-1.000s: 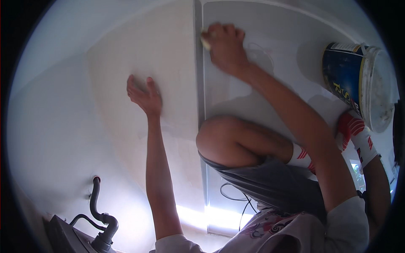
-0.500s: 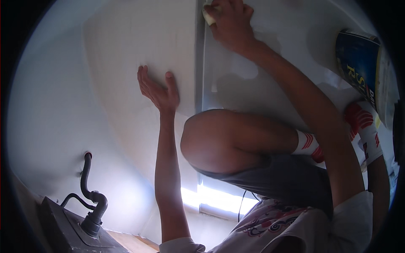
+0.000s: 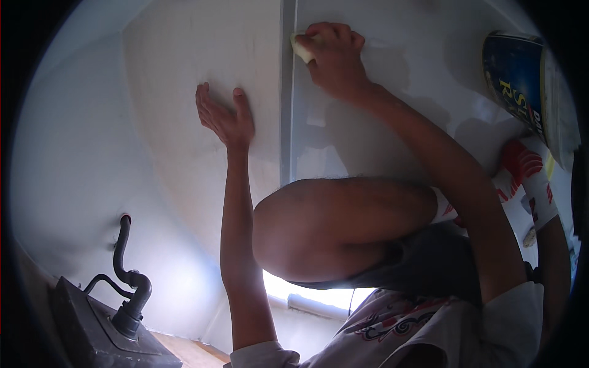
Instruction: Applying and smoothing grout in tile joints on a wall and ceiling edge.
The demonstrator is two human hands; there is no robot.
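Note:
My left hand (image 3: 225,116) rests with fingers apart against a pale beige panel (image 3: 172,98) at the upper middle, holding nothing. My right hand (image 3: 336,61), at the top centre, grips a pale yellow sponge-like pad (image 3: 302,48) against the grey surface (image 3: 380,141), beside a straight narrow strip (image 3: 286,122) where it meets the beige panel. The face of the pad is mostly hidden by my fingers.
A dark blue bucket (image 3: 512,76) lies at the upper right near my sock-covered feet. At the lower left, grey drain pipes (image 3: 140,294) run from a dark sink basin (image 3: 86,331) into the wall. My bent knee (image 3: 307,227) fills the middle; a thin cable hangs below it.
My right hand with the pad moved up along the strip, then a little back down. My left hand sits higher in the picture, and my knee appears larger and further left.

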